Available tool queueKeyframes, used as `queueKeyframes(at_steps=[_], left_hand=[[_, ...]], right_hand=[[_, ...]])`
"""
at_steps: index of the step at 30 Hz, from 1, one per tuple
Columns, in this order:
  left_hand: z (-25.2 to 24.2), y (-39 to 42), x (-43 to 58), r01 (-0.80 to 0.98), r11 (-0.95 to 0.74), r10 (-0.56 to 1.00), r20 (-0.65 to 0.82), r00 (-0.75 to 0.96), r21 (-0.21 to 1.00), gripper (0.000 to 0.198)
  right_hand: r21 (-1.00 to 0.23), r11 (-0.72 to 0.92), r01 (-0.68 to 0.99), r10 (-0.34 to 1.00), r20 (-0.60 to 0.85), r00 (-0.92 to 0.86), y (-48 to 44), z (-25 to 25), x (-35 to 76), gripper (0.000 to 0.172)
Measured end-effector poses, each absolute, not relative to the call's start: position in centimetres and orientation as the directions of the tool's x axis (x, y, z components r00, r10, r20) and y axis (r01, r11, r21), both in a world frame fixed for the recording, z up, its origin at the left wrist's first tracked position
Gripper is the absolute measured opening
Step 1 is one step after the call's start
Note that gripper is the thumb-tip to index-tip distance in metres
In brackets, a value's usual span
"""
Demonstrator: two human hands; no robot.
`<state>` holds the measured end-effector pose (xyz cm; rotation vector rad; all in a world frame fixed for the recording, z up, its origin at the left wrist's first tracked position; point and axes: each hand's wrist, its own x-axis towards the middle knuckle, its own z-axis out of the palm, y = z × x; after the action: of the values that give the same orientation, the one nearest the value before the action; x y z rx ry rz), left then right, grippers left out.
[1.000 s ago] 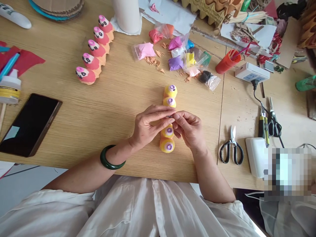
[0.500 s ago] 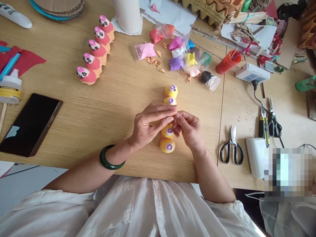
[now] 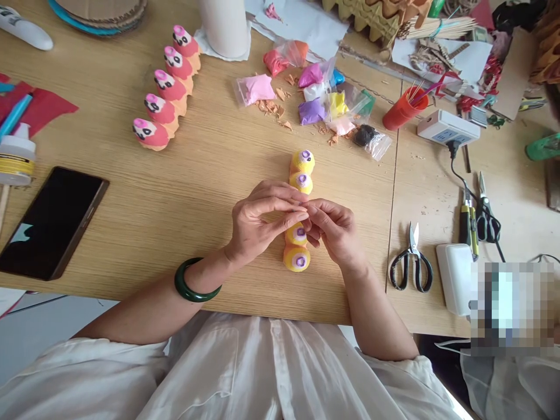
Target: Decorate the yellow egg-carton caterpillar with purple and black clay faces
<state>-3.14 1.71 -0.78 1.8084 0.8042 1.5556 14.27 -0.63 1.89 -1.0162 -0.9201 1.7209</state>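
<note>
My left hand (image 3: 265, 216) and my right hand (image 3: 330, 224) meet fingertip to fingertip above a strip of yellow-covered egg-carton cups (image 3: 297, 258). Both hands pinch at the same spot; whatever sits between the fingertips is too small or too hidden to make out. Each visible yellow cup carries a pale patch with a purple ring. On the farthest cup a small black dot shows beside the ring. The middle of the strip is hidden under my fingers. A dark green bangle (image 3: 196, 280) circles my left wrist.
A pink-and-red cup strip (image 3: 161, 111) stands at the back left, a phone (image 3: 52, 221) at the left. Bags of coloured clay, including black clay (image 3: 365, 135), lie behind the strip. Scissors (image 3: 411, 262) and an orange cup of sticks (image 3: 405, 109) are at the right.
My left fingers have drawn slightly down and left, with the fingers a little more bent, uncovering more of the second yellow cup. My right hand has barely moved.
</note>
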Motion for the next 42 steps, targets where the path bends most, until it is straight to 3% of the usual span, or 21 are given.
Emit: queueKeyframes(at_steps=[4, 8, 15, 21, 29, 38, 42], left_hand=[[-0.96, 1.90, -3.35, 0.026, -0.690, 0.712, 0.673, 0.198, 0.723, 0.033], [-0.95, 1.93, -3.47, 0.013, -0.694, 0.706, 0.677, 0.206, 0.720, 0.043], [-0.80, 1.70, -3.37, -0.008, -0.629, 0.750, 0.609, 0.258, 0.778, 0.041], [-0.84, 1.72, -3.24, 0.030, -0.571, 0.807, 0.554, 0.204, 0.821, 0.038], [-0.87, 1.72, -3.23, 0.053, -0.581, 0.810, 0.571, 0.135, 0.812, 0.020], [-0.78, 1.36, -3.30, -0.042, -0.455, 0.868, 0.454, 0.202, 0.889, 0.035], [-0.60, 1.35, -3.16, -0.082, -0.425, 0.882, 0.433, 0.187, 0.901, 0.027]], right_hand=[[-0.859, -0.353, -0.371, 0.918, -0.241, -0.315, -0.67, 2.12, 14.40, 0.033], [-0.815, -0.404, -0.416, 0.894, -0.254, -0.370, -0.55, 2.40, 14.45, 0.033], [-0.780, -0.462, -0.422, 0.871, -0.311, -0.380, -0.12, 2.59, 14.50, 0.040], [-0.823, -0.349, -0.448, 0.933, -0.263, -0.244, -0.15, 2.25, 14.26, 0.033], [-0.895, -0.299, -0.332, 0.952, -0.258, -0.162, -0.33, 2.28, 14.04, 0.041], [-0.875, -0.305, -0.376, 0.951, -0.264, -0.158, -0.17, 1.85, 14.07, 0.040], [-0.883, -0.283, -0.376, 0.959, -0.257, -0.118, -0.08, 1.86, 14.09, 0.037]])
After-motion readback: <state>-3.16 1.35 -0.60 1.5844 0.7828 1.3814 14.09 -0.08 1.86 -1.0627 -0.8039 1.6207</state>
